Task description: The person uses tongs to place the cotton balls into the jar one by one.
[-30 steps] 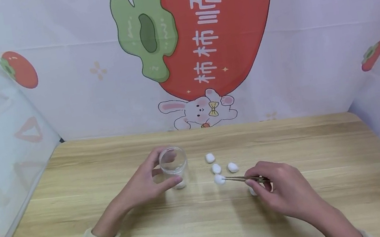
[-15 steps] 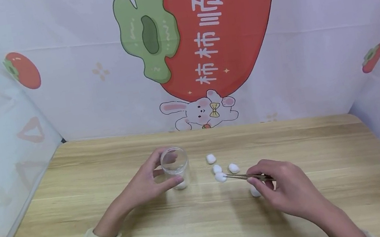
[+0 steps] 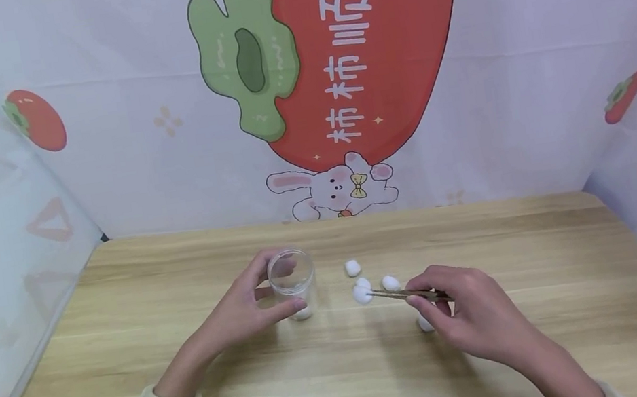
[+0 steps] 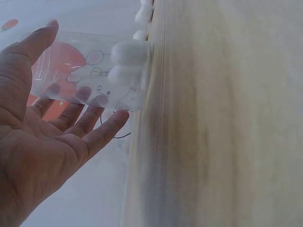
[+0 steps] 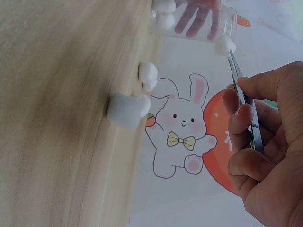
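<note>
My left hand (image 3: 240, 314) holds a clear, lidless jar (image 3: 309, 285) upright on the table, thumb in front and fingers behind. Cotton balls (image 4: 128, 54) lie at the jar's bottom in the left wrist view. Metal tweezers (image 3: 397, 294) are pinched in my right hand (image 3: 480, 308), their tips pointing left. Between those tips is a cotton ball (image 5: 224, 47), raised off the table to the right of the jar; in the right wrist view it appears near the jar's mouth.
Loose cotton balls lie on the wooden table (image 3: 322, 390): one at the back (image 3: 353, 268), one right of it (image 3: 390, 283), one partly behind the raised ball (image 3: 363, 283), another beside my right hand (image 3: 426, 324). A printed cloth (image 3: 167, 180) stands behind.
The tweezers and their cotton ball have risen slightly and shifted left, towards the jar. My left hand and the jar stay in place; the head view shifts a little.
</note>
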{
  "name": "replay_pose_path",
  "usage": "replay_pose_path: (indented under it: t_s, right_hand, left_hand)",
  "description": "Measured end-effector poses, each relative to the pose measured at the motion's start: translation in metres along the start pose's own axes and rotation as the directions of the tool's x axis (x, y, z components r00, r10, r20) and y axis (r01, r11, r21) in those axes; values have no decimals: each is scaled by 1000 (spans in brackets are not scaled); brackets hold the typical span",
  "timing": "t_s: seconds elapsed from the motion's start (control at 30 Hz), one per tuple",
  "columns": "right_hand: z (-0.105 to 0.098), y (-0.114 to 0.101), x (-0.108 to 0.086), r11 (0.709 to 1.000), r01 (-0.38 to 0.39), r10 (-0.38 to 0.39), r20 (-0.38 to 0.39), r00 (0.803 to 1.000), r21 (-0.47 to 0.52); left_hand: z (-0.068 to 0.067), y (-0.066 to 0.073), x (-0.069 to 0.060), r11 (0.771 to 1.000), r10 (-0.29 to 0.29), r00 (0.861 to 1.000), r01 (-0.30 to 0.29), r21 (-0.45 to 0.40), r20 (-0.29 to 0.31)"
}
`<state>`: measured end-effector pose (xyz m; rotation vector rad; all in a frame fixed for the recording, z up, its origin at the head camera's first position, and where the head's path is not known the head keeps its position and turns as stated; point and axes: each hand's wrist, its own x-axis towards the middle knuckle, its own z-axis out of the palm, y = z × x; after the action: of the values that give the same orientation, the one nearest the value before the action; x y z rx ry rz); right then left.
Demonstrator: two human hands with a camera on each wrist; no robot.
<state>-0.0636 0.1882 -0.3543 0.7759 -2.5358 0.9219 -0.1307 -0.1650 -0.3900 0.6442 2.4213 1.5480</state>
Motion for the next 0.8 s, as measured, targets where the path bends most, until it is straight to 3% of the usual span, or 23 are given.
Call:
replay_pose_path:
  t_s: [0.8]
  right_hand:
    - [1,-8,14,999,-21,20,25,999,36]
  left_hand:
    - [0,1,-1,999,-35,999,35,-3,-5]
